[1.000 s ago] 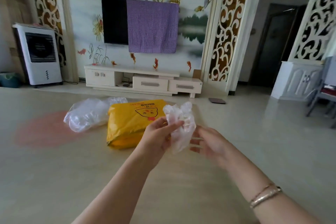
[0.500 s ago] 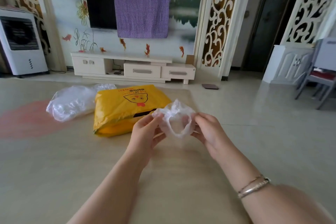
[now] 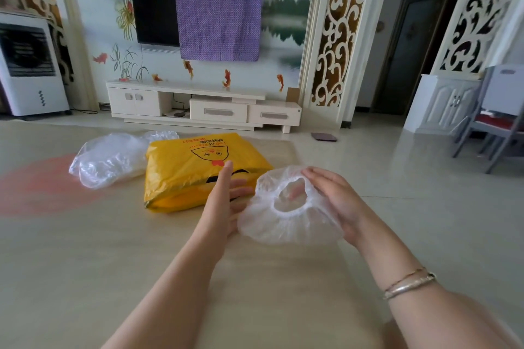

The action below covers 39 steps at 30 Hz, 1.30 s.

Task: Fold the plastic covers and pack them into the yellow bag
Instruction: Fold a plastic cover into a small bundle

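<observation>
A round clear plastic cover [image 3: 283, 224] with an elastic rim is spread out between my two hands just above the beige surface [image 3: 85, 249]. My left hand [image 3: 224, 195] has straight fingers that touch the cover's left side. My right hand [image 3: 337, 198] lies flat along its right side, fingertips at the rim opening. The yellow bag [image 3: 184, 167], printed with a cartoon face, lies flat just behind my left hand. A heap of more clear plastic covers [image 3: 110, 159] sits to the left of the bag, touching it.
A white TV cabinet [image 3: 204, 108] stands against the far wall, with an air cooler [image 3: 28, 65] at the far left. A chair [image 3: 499, 122] stands at the right. A dark flat object [image 3: 324, 136] lies on the floor beyond the bag.
The cover was bunched up in my left hand, then pinched by both hands. Now it is stretched wide between my flattened hands and sits lower.
</observation>
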{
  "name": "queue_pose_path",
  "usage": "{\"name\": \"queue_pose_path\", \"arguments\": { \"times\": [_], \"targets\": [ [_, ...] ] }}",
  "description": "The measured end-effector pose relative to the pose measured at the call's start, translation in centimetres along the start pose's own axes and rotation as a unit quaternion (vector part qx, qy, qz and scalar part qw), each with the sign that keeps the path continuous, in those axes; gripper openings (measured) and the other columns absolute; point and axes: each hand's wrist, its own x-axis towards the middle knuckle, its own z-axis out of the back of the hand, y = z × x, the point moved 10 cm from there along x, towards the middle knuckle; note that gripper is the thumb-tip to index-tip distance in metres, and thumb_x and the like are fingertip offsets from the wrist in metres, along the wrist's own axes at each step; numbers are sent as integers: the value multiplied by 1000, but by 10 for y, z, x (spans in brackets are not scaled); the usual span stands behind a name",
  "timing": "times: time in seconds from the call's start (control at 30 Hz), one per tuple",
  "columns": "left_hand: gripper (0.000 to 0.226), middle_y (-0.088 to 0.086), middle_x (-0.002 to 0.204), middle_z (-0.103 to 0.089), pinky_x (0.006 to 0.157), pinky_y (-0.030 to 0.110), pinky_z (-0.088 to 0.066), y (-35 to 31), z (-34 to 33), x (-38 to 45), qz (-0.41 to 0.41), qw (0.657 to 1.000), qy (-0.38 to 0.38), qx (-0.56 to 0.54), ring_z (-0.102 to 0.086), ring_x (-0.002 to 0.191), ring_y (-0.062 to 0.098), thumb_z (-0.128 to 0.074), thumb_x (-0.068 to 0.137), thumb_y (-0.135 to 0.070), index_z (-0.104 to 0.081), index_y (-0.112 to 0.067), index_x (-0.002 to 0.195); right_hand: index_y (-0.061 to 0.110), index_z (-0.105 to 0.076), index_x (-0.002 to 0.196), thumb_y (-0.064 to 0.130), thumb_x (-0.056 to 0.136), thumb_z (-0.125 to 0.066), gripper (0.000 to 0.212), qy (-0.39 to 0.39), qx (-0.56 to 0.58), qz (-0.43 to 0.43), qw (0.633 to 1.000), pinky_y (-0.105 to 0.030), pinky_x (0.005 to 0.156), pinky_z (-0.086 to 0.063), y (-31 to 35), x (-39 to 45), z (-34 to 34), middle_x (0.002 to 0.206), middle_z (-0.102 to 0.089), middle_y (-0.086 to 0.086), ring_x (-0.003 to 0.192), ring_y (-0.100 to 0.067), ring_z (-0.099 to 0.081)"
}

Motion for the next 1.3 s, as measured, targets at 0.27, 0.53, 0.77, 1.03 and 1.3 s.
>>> {"name": "queue_pose_path", "arguments": {
  "times": [0.27,0.53,0.77,1.03,1.3],
  "targets": [
    [16,13,85,-70,68,35,-53,-9,-25,-14,-94,983,135,75,-66,71,23,-68,88,-20,-71,-8,99,7,-70,101,42,94,-58,38,-52,-106,-71,991,-30,73,-54,-22,0,20,92,-75,-11,76,-16,-69],
    [12,9,80,-72,58,28,-56,-36,-16,-21,-184,980,73,-24,-70,65,19,-68,86,-9,-66,-5,98,11,-61,80,15,98,-50,21,-65,-31,-145,987,-24,48,-46,-49,-7,19,68,-57,-5,57,-14,-55],
    [16,6,68,-60,39,20,-41,-47,1,-28,-321,915,-94,225,-57,48,16,-51,100,-23,-55,-13,88,16,-55,87,22,99,-52,14,-207,-94,-61,972,-24,53,-43,-35,3,50,79,-62,-7,63,-21,-56],
    [14,0,87,-59,61,31,-44,-27,11,-10,-210,895,-117,374,-54,69,16,-43,102,-24,-53,-15,98,18,-57,87,28,96,-55,14,-226,-462,32,857,-29,56,-42,-4,6,51,66,-59,2,61,-19,-59],
    [32,-4,87,-57,57,27,-47,-16,6,-7,-157,915,-77,363,-57,75,12,-58,89,-31,-45,-20,116,16,-43,109,31,93,-52,25,-167,-394,-103,898,-29,63,-41,-44,14,58,80,-59,0,67,-14,-56]
  ]
}}
